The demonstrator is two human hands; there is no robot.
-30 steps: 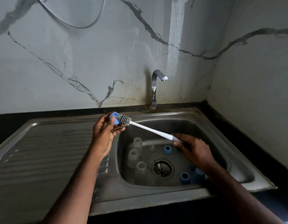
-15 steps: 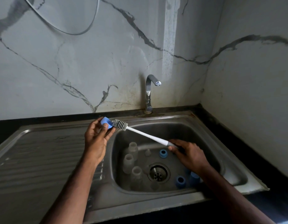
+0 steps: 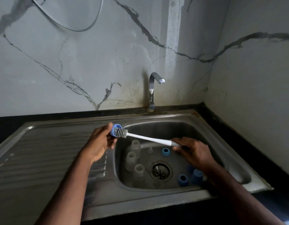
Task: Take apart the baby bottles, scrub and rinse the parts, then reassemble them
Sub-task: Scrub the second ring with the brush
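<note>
While your left hand (image 3: 98,143) pinches the blue cap (image 3: 115,130) over the sink's (image 3: 238,179) left rim and your right hand (image 3: 191,151) grips the brush (image 3: 140,137), risk: hard bristle thrusts may pop the cap loose.

Blue cap (image 3: 116,129), white brush (image 3: 147,138), grey-veined wall (image 3: 75,62)

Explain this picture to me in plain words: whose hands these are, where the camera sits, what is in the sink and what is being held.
There is no machine here: a person washes baby bottle parts, and the camera is worn on their head, looking down at both hands. The left hand holds a blue cap. The right hand grips the handle of a brush, whose bristles are pushed into that cap. Below them is a steel sink. In its basin stand three clear bottles, with blue rings and another blue cap near the drain. The tap shows no water running.
</note>
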